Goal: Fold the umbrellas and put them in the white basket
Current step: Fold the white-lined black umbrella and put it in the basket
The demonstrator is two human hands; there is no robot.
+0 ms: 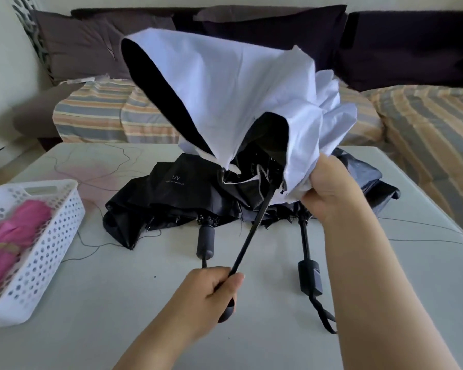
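The white umbrella (225,97) hides part of the black umbrellas (187,198) behind it. The left hand (211,295) grips its handle, mostly covered; the right hand (329,190) clutches its bunched cloth.

White umbrella (225,84), black-lined, half collapsed, raised above the bench, shaft slanting down-left. Two black umbrellas (177,198) lie loosely collapsed on the bench, handles toward the camera. Pink umbrella (14,231) folded inside white basket (51,236), at left.

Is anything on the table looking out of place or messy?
Yes. Thin dark threads trail loosely across the table, and a faint pink stain marks it beside the white basket. The two black umbrellas lie in a crumpled heap.
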